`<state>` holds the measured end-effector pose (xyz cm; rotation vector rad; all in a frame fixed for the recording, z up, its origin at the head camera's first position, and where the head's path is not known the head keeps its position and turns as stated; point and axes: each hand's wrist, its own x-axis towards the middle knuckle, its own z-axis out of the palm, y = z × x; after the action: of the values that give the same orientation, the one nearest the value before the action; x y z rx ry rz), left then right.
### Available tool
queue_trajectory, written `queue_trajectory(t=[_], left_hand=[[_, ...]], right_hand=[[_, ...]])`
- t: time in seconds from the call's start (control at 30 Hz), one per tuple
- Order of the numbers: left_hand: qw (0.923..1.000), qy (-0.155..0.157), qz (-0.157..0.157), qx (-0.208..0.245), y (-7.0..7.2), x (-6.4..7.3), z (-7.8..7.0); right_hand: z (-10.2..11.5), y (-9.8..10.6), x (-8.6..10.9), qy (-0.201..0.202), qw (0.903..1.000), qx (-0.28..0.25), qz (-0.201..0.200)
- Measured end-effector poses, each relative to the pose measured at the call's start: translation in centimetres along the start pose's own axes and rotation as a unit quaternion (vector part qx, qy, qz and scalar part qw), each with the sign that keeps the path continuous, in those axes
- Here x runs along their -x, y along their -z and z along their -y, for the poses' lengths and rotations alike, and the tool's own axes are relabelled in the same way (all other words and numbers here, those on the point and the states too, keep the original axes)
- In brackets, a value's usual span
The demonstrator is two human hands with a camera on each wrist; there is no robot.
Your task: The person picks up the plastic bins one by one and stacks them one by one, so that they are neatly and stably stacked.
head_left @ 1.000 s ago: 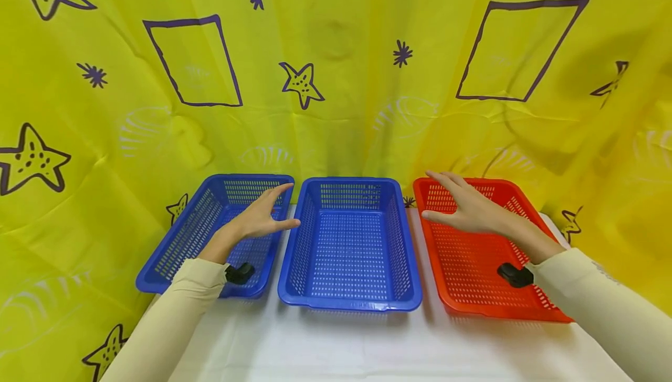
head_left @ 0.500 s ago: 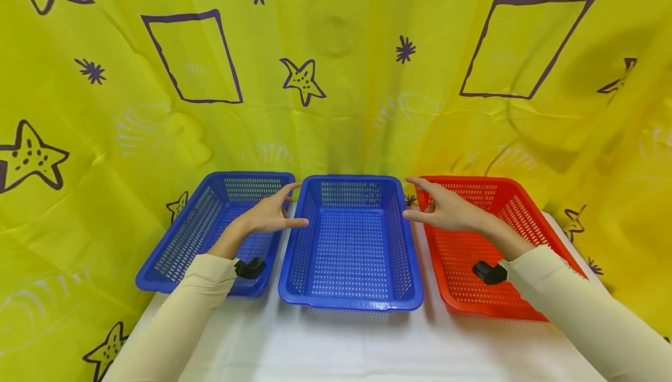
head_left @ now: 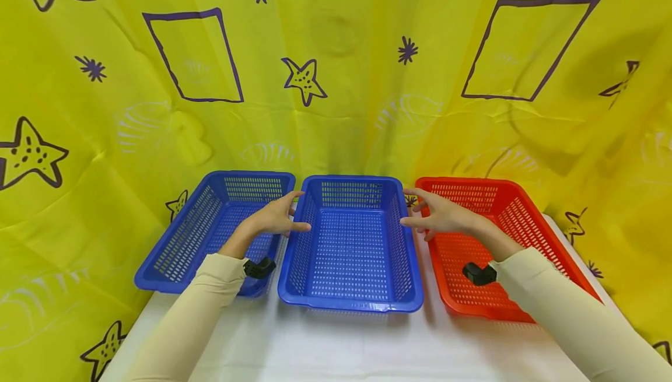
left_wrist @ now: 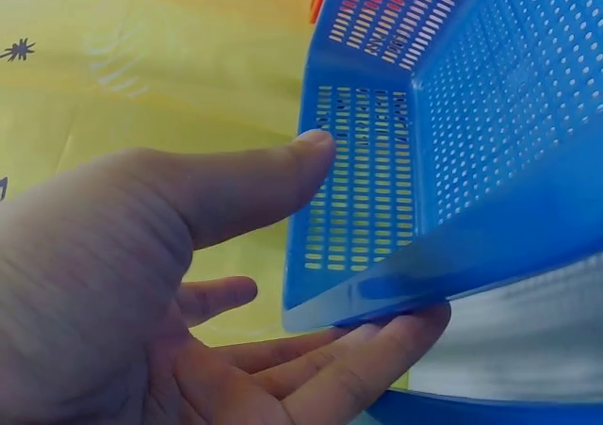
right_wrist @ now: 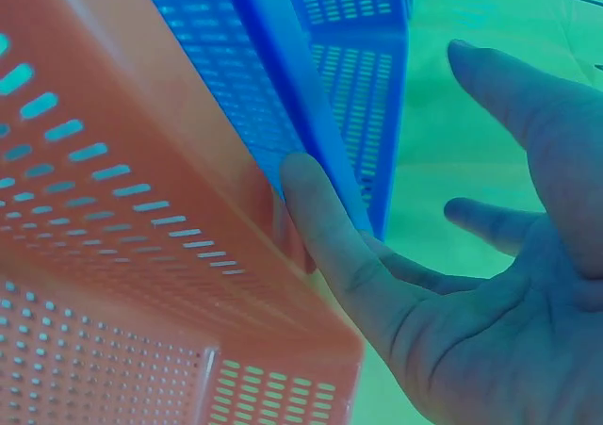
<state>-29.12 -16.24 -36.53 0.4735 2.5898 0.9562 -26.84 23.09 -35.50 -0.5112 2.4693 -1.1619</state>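
Observation:
Three perforated plastic baskets stand in a row in the head view. My left hand [head_left: 269,217] is at the left rim of the middle blue basket [head_left: 349,304], its thumb reaching over the rim. In the left wrist view, the left fingers [left_wrist: 363,373] lie against the outside under the rim, while the thumb is held apart above. My right hand [head_left: 443,214] is at the opposite rim, between this basket and the red basket [head_left: 485,314]. Its fingers are spread in the right wrist view, with one fingertip [right_wrist: 301,172] at the blue rim.
Another blue basket [head_left: 144,280] stands at the left, partly behind my left hand and wrist. All three rest on a white-covered table [head_left: 336,347]. A yellow curtain [head_left: 346,131] with starfish drawings hangs close behind them.
Both hands have moved inward to the middle blue basket's side rims. The right hand has travelled left from over the red basket. The baskets have not moved.

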Motion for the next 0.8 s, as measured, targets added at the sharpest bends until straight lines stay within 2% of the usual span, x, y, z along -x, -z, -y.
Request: queue_trajectory(t=[0.23,0.37,0.47,0.8], left_hand=[[0.9974,0.002,0.001,0.073,-0.1,-0.1,1.1],[0.9917,0.002,0.012,0.128,-0.1,0.0,1.9],[0.9882,0.003,0.017,0.152,-0.2,0.1,2.2],[0.9914,-0.004,0.001,0.131,-0.2,0.1,2.4]], right_hand=[[-0.4,-0.7,-0.3,-0.023,0.9985,-0.045,0.023],[-0.7,-1.1,-0.4,-0.04,0.9975,-0.056,0.018],[-1.0,-1.3,-0.4,-0.042,0.9974,-0.057,0.01],[-1.4,-1.7,-0.3,-0.033,0.9992,-0.022,-0.002]])
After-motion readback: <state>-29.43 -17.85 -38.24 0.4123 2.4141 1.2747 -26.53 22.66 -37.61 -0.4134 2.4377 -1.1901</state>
